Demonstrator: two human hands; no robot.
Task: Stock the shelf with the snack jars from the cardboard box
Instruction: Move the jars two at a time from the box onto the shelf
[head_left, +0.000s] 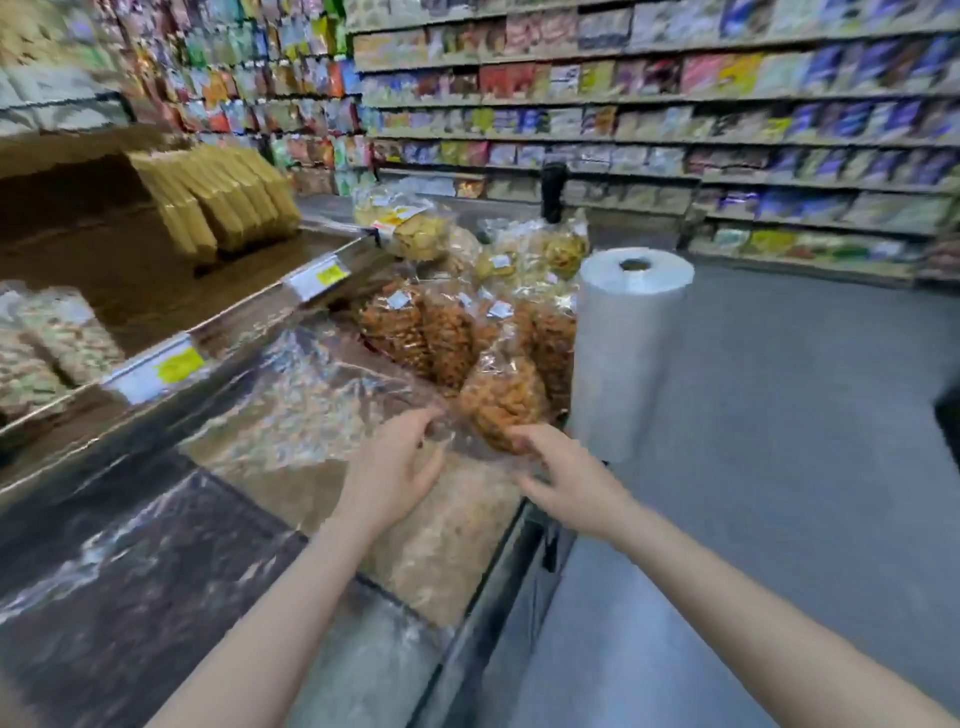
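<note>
Both hands reach a clear plastic bag of orange-brown fried snacks (501, 402) lying on the plastic-covered display counter (291, 415). The left hand (395, 467) pinches the bag's clear edge with curled fingers; the right hand (563, 480) curls its fingers on the bag's near end, beside an upright roll of clear plastic bags (623, 353).

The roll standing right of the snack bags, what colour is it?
The roll is pale translucent grey-white, seen in the head view.

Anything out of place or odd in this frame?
Yes: no snack jars or cardboard box show. Both the left hand and right hand reach for a clear plastic bag of orange-brown snacks on the counter.
</note>
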